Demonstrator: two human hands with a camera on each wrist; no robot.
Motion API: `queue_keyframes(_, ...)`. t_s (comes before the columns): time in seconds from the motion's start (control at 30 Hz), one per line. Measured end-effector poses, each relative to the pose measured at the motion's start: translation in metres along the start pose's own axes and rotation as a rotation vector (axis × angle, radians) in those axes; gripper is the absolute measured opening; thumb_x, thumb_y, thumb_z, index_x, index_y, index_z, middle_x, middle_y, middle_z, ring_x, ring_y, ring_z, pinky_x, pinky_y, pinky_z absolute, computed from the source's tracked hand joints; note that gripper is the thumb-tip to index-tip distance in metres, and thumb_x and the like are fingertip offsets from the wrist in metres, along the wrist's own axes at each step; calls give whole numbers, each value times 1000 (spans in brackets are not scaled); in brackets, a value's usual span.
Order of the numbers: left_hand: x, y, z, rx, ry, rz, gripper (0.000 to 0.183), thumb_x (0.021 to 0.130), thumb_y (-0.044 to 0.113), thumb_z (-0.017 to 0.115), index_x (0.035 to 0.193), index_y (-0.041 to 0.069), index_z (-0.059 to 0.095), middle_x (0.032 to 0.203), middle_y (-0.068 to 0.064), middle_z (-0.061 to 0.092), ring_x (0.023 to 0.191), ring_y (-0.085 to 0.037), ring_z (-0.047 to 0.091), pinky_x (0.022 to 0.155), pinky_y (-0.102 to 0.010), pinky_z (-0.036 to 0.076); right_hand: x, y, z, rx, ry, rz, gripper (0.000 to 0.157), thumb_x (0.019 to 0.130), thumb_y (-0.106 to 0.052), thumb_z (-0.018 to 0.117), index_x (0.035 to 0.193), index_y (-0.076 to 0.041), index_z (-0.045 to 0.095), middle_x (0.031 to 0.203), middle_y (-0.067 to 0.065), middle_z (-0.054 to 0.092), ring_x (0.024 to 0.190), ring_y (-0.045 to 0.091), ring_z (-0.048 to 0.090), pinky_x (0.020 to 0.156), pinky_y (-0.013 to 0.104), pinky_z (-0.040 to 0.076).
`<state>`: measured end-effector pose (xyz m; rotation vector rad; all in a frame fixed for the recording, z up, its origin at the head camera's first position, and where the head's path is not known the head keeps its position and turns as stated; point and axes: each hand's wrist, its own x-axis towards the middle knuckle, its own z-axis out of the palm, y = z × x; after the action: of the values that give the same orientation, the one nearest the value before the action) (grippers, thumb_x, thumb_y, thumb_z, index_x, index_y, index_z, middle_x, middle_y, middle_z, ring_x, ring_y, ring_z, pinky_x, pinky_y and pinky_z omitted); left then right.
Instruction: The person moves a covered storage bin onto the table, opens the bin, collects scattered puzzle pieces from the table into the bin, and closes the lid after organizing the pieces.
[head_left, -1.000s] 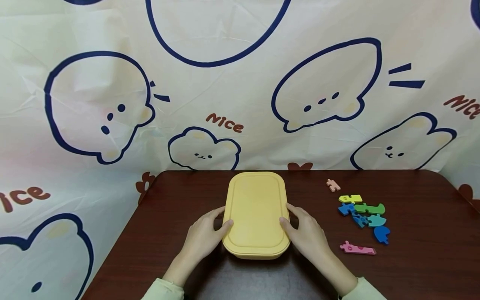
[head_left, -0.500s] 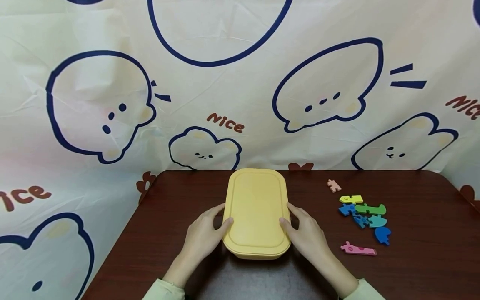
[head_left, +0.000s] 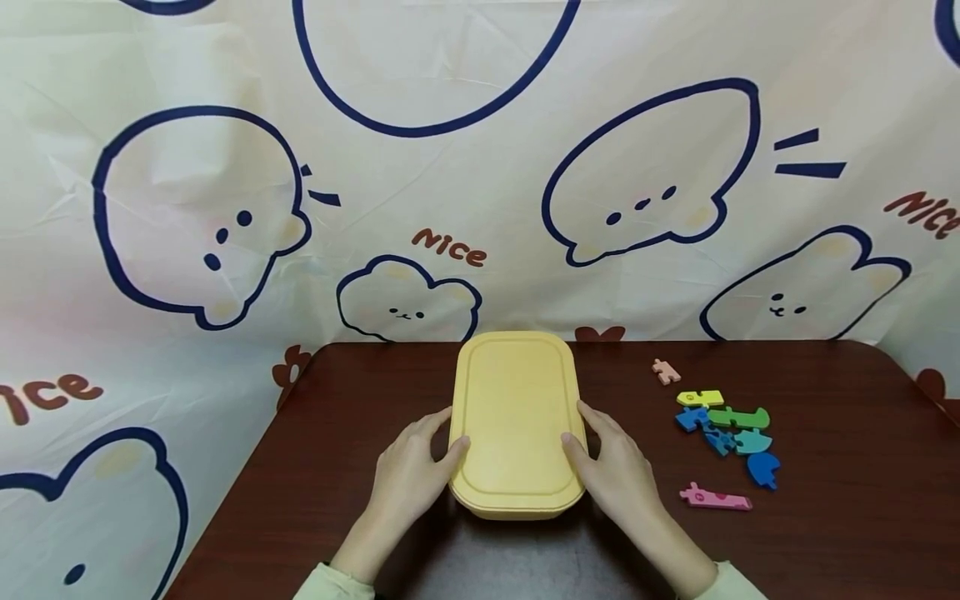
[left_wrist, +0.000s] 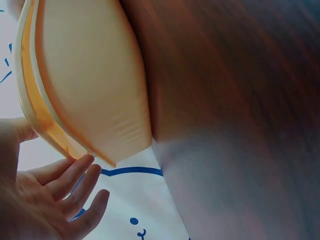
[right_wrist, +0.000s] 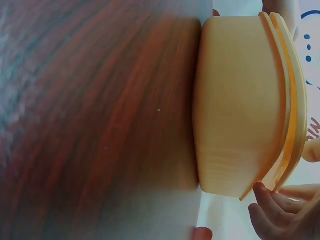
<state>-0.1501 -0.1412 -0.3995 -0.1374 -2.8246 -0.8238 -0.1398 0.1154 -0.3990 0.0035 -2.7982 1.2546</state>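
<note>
A pale yellow rectangular lid with rounded corners covers a yellow box on the table. Both wrist views reveal a gap between the lid's rim and the box. My left hand holds the lid's left edge, thumb on top and fingertips under the rim. On the opposite edge, my right hand grips the lid the same way. From the head view, the lid hides the inside of the box.
Several puzzle pieces lie at the right of the dark wooden table: a pink one, a green one, a yellow one, blue ones and a pale pink one. A printed cloth hangs behind the table.
The lid's far edge has risen a little in the head view, and the lid looks slightly larger. Both hands have kept their hold. The puzzle pieces have not moved.
</note>
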Motion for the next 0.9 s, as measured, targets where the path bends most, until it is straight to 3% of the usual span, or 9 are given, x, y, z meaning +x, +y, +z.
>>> queue_keyframes(0.17,-1,1,-2,4,20,-8,50,92,43,69,135,18,63,130,-5,63,123,-27,57,91,-57,47,-2,-4,-3,53,46,-16,55,97,-30,63,147,-11,49,131,11,60,116,29,57,85,52,47)
queue_keyframes(0.27,-1,0,-4,9,36,-13,49,92,42,69,134,18,64,125,-3,65,118,-26,60,88,-56,48,-3,-8,-4,79,66,-39,54,96,-28,66,145,-10,51,118,6,63,100,21,59,74,40,46)
queue_keyframes(0.37,-1,-1,-7,1,52,-13,46,92,41,69,132,18,65,113,4,67,103,-22,64,81,-52,49,-3,-12,-4,97,72,-57,54,95,-26,67,145,-11,52,116,4,63,92,18,58,68,35,44)
queue_keyframes(0.57,-3,-5,-16,-11,67,-22,42,93,37,68,130,17,66,99,10,64,67,-12,48,65,-38,43,-2,-18,3,116,79,-82,53,94,-24,69,143,-10,54,118,2,63,87,15,57,67,32,44)
queue_keyframes(0.7,-4,-10,-23,0,72,-43,40,94,35,67,130,17,66,102,7,65,63,-11,44,64,-37,42,-2,-23,8,139,78,-101,52,93,-23,70,142,-11,56,120,2,64,93,15,58,70,33,46)
queue_keyframes(0.9,-7,-16,-31,-15,58,-77,41,96,36,65,132,18,64,104,4,65,60,-13,43,61,-34,39,-1,-28,16,272,73,-142,50,92,-11,69,140,-8,57,130,9,61,95,16,60,81,38,50)
